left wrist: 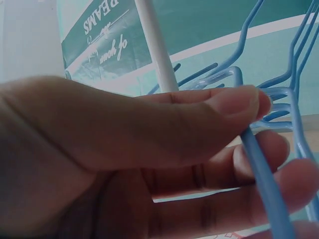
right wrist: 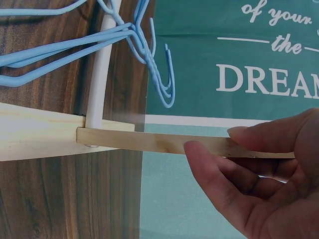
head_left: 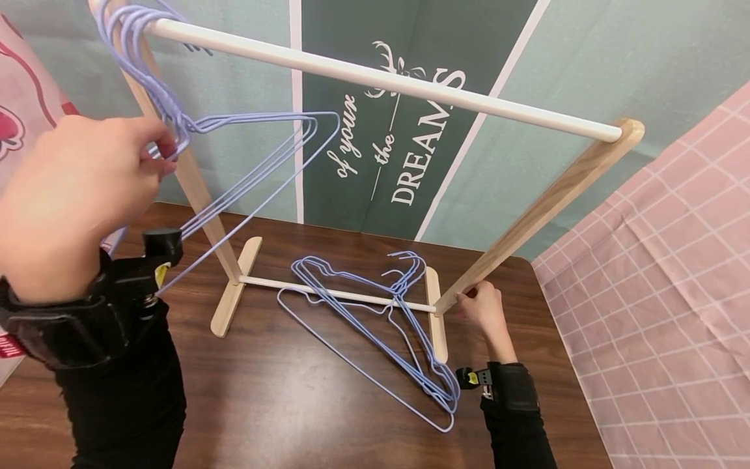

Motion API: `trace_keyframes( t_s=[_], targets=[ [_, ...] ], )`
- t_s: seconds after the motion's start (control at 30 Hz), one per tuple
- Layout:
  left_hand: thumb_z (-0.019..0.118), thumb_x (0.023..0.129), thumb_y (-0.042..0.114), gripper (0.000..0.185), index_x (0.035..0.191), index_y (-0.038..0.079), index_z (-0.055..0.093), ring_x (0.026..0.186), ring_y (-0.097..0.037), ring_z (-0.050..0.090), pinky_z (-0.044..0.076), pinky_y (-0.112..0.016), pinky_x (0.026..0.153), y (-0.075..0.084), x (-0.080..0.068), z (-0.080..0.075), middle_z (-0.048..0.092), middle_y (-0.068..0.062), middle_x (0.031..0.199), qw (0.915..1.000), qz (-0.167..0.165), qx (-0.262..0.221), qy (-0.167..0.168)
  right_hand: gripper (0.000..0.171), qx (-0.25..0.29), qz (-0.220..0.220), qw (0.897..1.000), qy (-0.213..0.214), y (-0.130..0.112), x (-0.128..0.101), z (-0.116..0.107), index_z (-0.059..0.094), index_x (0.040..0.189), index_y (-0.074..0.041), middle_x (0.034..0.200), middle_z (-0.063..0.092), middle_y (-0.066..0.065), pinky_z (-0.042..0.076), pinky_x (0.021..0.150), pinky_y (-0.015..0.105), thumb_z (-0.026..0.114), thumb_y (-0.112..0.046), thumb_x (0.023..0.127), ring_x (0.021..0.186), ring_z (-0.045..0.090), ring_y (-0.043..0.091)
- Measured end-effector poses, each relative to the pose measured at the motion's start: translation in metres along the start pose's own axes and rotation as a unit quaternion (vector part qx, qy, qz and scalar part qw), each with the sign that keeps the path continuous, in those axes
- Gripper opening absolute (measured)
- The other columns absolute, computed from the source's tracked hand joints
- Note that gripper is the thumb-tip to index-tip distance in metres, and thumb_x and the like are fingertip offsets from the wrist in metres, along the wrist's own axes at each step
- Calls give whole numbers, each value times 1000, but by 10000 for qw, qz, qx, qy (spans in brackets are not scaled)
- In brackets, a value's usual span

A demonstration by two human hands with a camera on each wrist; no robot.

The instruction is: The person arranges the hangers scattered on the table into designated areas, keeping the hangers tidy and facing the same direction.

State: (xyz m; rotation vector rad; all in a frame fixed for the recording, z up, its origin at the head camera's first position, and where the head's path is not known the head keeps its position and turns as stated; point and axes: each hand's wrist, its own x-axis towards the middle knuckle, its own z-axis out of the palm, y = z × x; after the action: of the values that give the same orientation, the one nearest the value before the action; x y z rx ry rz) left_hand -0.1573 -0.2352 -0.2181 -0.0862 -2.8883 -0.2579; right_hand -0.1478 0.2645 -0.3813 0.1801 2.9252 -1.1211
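At the upper left, my left hand [head_left: 82,189] pinches a blue wire hanger [left wrist: 266,184] between thumb and fingers, just below its neck. This hanger is bunched with several blue hangers [head_left: 166,104] hooked at the left end of the white rail [head_left: 381,79] of a garment rack. Low on the right, my right hand [head_left: 485,307] holds the rack's wooden right post [head_left: 545,202] near its foot. In the right wrist view, thumb and fingers grip that post [right wrist: 154,142] from both sides.
Several more blue hangers [head_left: 400,290] lie in an overlapping pile on the brown table [head_left: 246,404], partly across the rack's lower white bar [head_left: 263,282]. Behind stands a green cloth with white lettering [head_left: 404,179]. A pink checked cloth [head_left: 662,260] borders the right side.
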Motion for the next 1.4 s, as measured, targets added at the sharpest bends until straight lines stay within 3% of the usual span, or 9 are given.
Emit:
trace_keyframes(
  t_s=[0.2,0.6,0.77,1.07,1.17,1.33,1.4],
  targets=[
    [54,86,21,23,108,26,60,74,-37,47,34,-46,54,-1,1,2,62,-9,93,9996,-153,-172,-175,21,-38,-8,10000,17,1,0,1,56,98,16,76,60,26,50,51,39,55,0,86,50,61,21],
    [58,83,24,24,104,36,61,72,-31,49,32,-41,50,-15,7,21,63,-2,88,9997,-166,-164,-42,20,-119,-66,9999,50,2,0,1,56,97,16,73,60,24,48,47,33,55,0,86,49,60,20],
    [60,85,33,21,106,31,62,78,-37,51,34,-47,55,-13,7,18,65,-3,88,9994,-129,-301,-147,20,-92,-34,9999,32,2,0,1,56,97,16,75,60,25,50,51,39,54,0,86,49,61,21],
    [59,87,31,23,107,20,62,82,-41,51,36,-50,60,0,-1,7,64,-10,92,9987,-173,-426,-228,20,-105,-31,9999,48,3,-1,2,56,98,16,75,60,25,50,51,38,55,0,86,49,61,21],
    [59,87,33,26,110,21,62,84,-41,50,36,-50,59,-6,2,11,65,-8,92,9986,-205,-392,-281,21,-80,-25,10000,46,3,0,2,55,98,17,76,60,26,50,51,39,54,0,86,50,61,21],
    [57,84,51,37,114,30,62,88,-42,48,34,-49,60,-29,12,29,66,0,91,9990,-190,-353,-216,22,-66,-60,9999,60,3,0,2,55,100,17,79,59,28,50,52,40,54,0,86,50,61,22],
    [54,83,56,41,114,30,61,90,-44,47,34,-50,62,-30,12,29,66,0,91,9990,-161,-366,-214,22,-76,-86,9999,71,3,1,2,55,101,17,78,59,28,50,52,40,54,0,86,50,61,22]
  ],
)
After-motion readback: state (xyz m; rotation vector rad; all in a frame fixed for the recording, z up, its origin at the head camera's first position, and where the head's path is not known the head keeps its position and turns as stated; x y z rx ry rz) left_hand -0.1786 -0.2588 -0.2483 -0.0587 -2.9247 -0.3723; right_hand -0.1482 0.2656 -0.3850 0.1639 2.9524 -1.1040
